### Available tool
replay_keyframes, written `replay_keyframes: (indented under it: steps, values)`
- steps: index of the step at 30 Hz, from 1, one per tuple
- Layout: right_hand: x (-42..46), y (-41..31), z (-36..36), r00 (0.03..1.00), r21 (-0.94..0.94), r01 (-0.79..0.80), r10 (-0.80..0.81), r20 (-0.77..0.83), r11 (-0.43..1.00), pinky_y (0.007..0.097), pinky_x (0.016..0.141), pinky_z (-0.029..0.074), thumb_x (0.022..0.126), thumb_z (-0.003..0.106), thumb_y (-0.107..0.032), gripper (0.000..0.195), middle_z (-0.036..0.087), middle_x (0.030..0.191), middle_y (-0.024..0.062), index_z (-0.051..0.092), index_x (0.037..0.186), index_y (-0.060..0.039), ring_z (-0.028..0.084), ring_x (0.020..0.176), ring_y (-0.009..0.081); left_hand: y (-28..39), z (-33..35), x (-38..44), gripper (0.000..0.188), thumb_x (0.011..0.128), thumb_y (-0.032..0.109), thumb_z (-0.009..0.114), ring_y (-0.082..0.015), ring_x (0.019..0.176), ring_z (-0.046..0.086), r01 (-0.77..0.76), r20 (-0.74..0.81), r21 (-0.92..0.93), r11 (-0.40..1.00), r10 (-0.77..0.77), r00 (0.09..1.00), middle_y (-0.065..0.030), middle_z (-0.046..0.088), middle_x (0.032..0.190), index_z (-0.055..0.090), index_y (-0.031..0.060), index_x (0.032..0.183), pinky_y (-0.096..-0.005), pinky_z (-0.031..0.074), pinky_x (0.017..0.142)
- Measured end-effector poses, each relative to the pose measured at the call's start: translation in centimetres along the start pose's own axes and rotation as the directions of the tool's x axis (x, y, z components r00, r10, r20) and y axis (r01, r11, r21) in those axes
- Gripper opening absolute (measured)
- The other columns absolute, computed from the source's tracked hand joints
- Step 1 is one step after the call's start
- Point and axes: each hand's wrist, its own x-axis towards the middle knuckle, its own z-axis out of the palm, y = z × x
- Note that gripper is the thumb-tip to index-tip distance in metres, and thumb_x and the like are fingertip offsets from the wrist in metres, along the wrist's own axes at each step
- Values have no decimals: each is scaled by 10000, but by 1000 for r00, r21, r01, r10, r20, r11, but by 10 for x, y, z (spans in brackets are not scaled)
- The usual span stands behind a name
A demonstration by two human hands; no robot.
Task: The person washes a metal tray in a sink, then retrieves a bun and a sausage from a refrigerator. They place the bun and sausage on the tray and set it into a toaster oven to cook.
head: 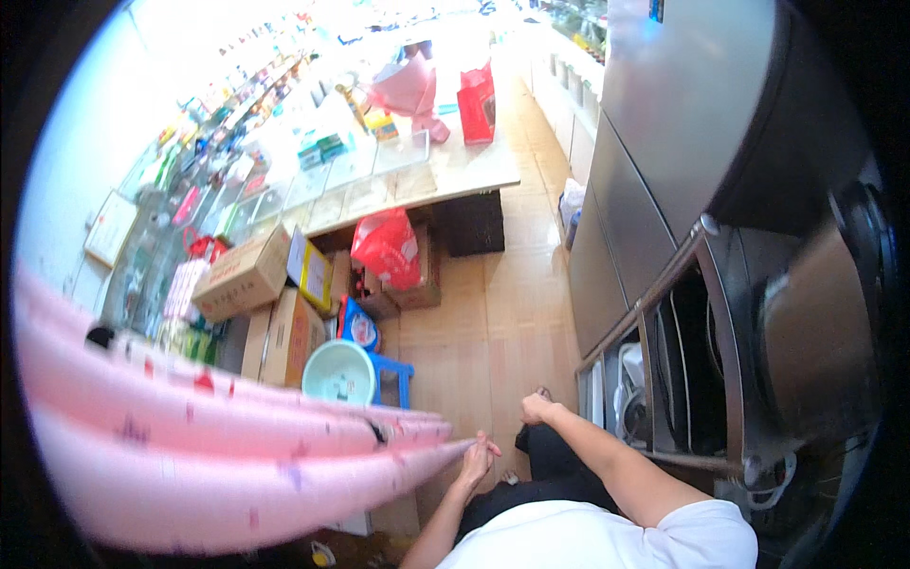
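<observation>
A pink printed cloth curtain (234, 469), blurred, stretches across the lower left and tapers to a point at my left hand (480, 461). My left fingers pinch its edge there. My right hand (537, 410) hangs in front of my dark trousers, its fingers curled in, and no object shows in it. A bare foot shows just beyond that hand. Left of the hands, a pale green plastic basin (340, 373) rests on a blue plastic stool (395, 377), partly behind the curtain.
A large grey refrigerator (633, 178) and a metal-framed rack (729, 355) with trays line the right. Cardboard boxes (288, 341) are stacked at left. A red plastic bag (387, 249) lies below a counter (469, 167) bearing a red gift bag (476, 107) and a pink-wrapped bouquet (409, 92).
</observation>
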Motion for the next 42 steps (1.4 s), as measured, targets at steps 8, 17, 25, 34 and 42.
replay_keyframes:
  steps: [8, 17, 25, 34, 42]
  values:
    - [88, 125, -131, 911, -27, -178, 154, -383, 984, 374, 845, 457, 681, 635, -447, 396, 651, 851, 176, 701, 836, -89, 597, 917, 326, 72, -73, 168, 519, 864, 404, 499, -125, 501, 519, 160, -338, -161, 974, -207, 918, -109, 572, 754, 430, 9, 1193, -242, 430, 449]
    - [163, 173, -284, 931, 582, -172, 325, -168, 795, 350, 784, 486, 689, 685, -294, 299, 653, 907, 177, 687, 859, -47, 625, 857, 289, 255, -104, 370, 384, 830, 246, 604, -231, 966, 587, -120, -199, 82, 989, 134, 971, -161, 611, 1039, 557, -7, 1114, -322, 458, 835]
    - [214, 213, -384, 754, 770, -94, 551, -358, 630, 352, 823, 464, 686, 702, -355, 475, 616, 978, 179, 604, 1000, -12, 600, 915, 281, 468, -69, 544, 525, 837, 281, 602, -286, 1068, 527, -507, 379, 340, 792, 378, 845, -190, 526, 1178, 442, -6, 1247, -357, 425, 896]
    - [172, 208, -550, 349, 809, 506, 787, -508, 298, 247, 672, 492, 801, 646, -117, 269, 580, 963, 65, 549, 1033, -19, 616, 803, 132, 746, 81, 654, 656, 825, 239, 624, -305, 1172, 412, -924, 793, -41, 379, 575, 201, -190, 398, 1296, 289, 47, 1355, -389, 379, 938]
    - [153, 238, -586, 98, 592, 796, 937, -335, 128, 219, 663, 484, 856, 578, -65, 161, 611, 898, 33, 571, 1009, -16, 616, 764, 109, 825, 210, 666, 634, 754, 99, 609, -294, 1089, 486, -882, 782, -269, 386, 623, 34, -195, 484, 1197, 328, 5, 1315, -358, 409, 885]
